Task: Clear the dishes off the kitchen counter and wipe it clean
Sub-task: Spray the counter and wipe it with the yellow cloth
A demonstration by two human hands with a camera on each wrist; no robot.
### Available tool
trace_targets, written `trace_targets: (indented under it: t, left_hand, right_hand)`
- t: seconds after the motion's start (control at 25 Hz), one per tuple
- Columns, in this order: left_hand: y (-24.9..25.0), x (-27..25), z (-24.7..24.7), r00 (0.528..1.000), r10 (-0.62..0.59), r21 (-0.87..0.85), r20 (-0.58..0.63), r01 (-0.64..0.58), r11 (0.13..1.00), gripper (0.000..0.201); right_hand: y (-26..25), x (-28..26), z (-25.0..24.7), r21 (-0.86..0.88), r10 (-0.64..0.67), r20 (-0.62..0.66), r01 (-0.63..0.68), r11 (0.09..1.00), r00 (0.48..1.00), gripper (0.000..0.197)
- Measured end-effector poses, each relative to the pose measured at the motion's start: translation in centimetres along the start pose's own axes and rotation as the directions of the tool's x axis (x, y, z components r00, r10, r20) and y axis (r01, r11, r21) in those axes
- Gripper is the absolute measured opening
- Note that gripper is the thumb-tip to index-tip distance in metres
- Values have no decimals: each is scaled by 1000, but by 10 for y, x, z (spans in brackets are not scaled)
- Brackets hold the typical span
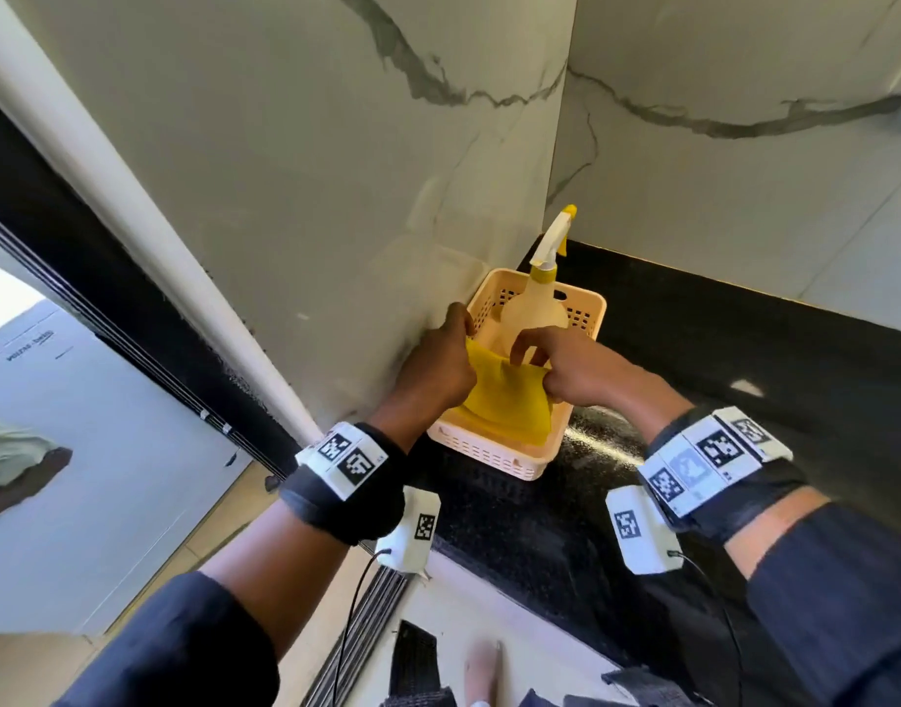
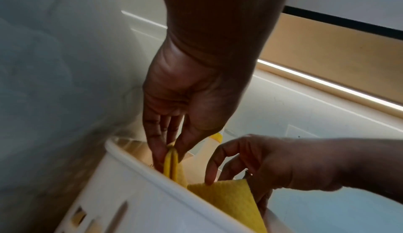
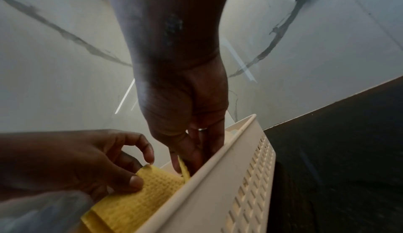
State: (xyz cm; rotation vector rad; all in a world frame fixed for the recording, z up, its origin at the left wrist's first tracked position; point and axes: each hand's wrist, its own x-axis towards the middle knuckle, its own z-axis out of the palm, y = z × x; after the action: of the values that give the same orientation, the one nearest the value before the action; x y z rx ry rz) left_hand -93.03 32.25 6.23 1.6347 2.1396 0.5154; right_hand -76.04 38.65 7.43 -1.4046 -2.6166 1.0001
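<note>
A folded yellow cloth (image 1: 504, 400) hangs over the near end of a cream slotted basket (image 1: 489, 459) on the black counter (image 1: 744, 375). My left hand (image 1: 461, 331) pinches the cloth's left folded edge (image 2: 171, 161) between thumb and fingers, just inside the basket rim (image 2: 141, 176). My right hand (image 1: 537, 369) pinches its right edge (image 3: 184, 169) against the basket's wall (image 3: 218, 193). A pale spray bottle (image 1: 535, 308) with a yellow nozzle stands upright in the far half of the basket, behind both hands.
The basket sits in the counter's left corner, tight against white marble walls (image 1: 336, 196) at left and back. Bare black counter stretches to the right. The counter's front edge (image 1: 489, 568) runs near my wrists, with floor below at left.
</note>
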Motion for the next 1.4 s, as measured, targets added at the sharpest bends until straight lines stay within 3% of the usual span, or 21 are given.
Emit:
trace_targets:
  t: [0.08, 0.24, 0.32, 0.4, 0.48, 0.56, 0.72, 0.8, 0.96, 1.08, 1.16, 1.28, 1.4]
  left_hand:
    - [0, 2, 4, 997, 53, 190, 50, -62, 980, 19]
    - [2, 0, 9, 986, 112, 480, 125, -159, 863, 31]
    - [13, -3, 10, 984, 135, 438, 115, -172, 882, 34]
    - [37, -9, 16, 980, 170, 351, 101, -196, 916, 34]
    - [75, -22, 29, 956, 284, 255, 76, -294, 921, 27]
    - [114, -39, 46, 910, 411, 149, 47, -413, 898, 17]
    - [215, -88, 115, 788, 596, -15, 158, -601, 799, 15]
    - [263, -120, 159, 750, 619, -84, 232, -619, 781, 20]
    - [330, -172, 240, 722, 582, -157, 373, -569, 807, 20]
    - [366, -189, 283, 700, 574, -186, 426, -553, 812, 19]
    - [381, -189, 301, 714, 555, -209, 427, -520, 828, 20]
    - [389, -177, 316, 780, 502, -189, 374, -465, 865, 20]
    - [385, -160, 330, 862, 426, -228, 275, -372, 900, 19]
  right_hand:
    - [-2, 7, 6, -134, -4, 56, 11, 991, 998, 42]
    - [7, 10, 11, -261, 40, 140, -2, 965, 989, 45]
    - [19, -2, 6, -151, 0, 39, 6, 988, 999, 45]
    - [35, -26, 3, -45, -65, -183, 58, 997, 981, 38]
    - [60, -62, 4, 47, -63, -385, 88, 995, 921, 30]
    - [89, -103, 3, 141, 3, -491, 76, 987, 871, 28]
    - [174, -231, -1, 316, 294, -613, -114, 942, 733, 23]
    - [216, -309, 3, 370, 412, -656, -207, 906, 633, 18]
    - [285, -451, 12, 517, 619, -641, -340, 785, 455, 14]
    - [324, -516, 11, 595, 718, -606, -404, 695, 342, 14]
    - [349, -521, 4, 600, 740, -577, -434, 672, 346, 12]
    - [379, -499, -3, 588, 767, -517, -494, 640, 380, 11]
    - [408, -474, -3, 508, 787, -446, -603, 615, 426, 33]
